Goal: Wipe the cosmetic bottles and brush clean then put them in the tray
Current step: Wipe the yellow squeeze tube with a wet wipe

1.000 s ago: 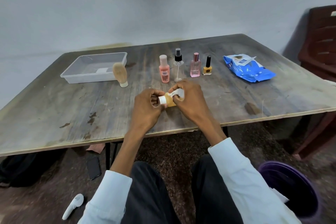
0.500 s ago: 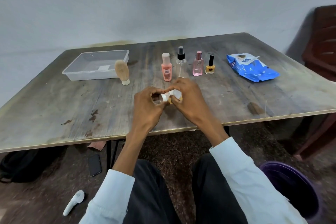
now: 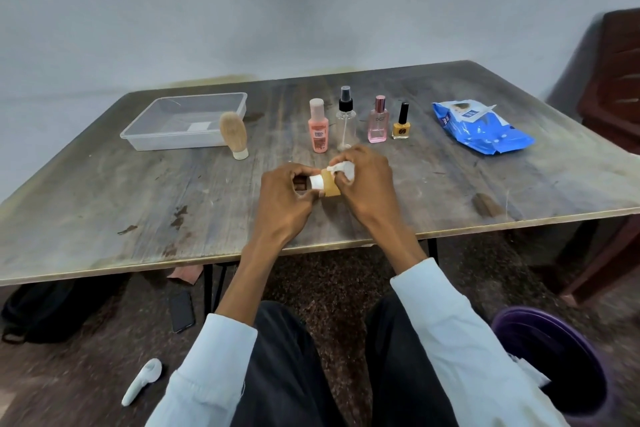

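Nearest the camera, dark trousers and two pale sleeves reach forward over the floor. A white handheld device (image 3: 142,381) lies on the floor at lower left, a dark phone (image 3: 181,311) sits under the table edge, a black bag (image 3: 41,312) lies at far left, and a purple bin (image 3: 557,360) stands at lower right.

Just past the near edge of the wooden table (image 3: 104,211), the two hands meet over the board. The left hand (image 3: 284,198) curls its fingers round the white-capped end of a small tan bottle (image 3: 327,184), held on its side. The right hand (image 3: 367,184) pinches a white wipe (image 3: 343,170) bunched against the bottle's other end. Both hands are closed on what they hold, close together, with the bottle between them.

Bare tabletop stretches wide to the left and to the right of the hands, out to both side edges.

Farther back, a row stands upright and apart: a peach bottle (image 3: 318,125), a clear spray bottle (image 3: 346,118), a pink perfume bottle (image 3: 378,120) and a yellow nail polish (image 3: 401,122). The spray bottle's base stands just behind the right hand's knuckles. To the left, a brush (image 3: 234,132) stands on its base, just in front of the clear plastic tray (image 3: 149,139), which sits near the far left corner. To the right, a blue wipes pack (image 3: 481,126) lies flat, well clear of the right edge.

A dark wooden chair (image 3: 616,80) stands beyond the right corner, against the pale wall.
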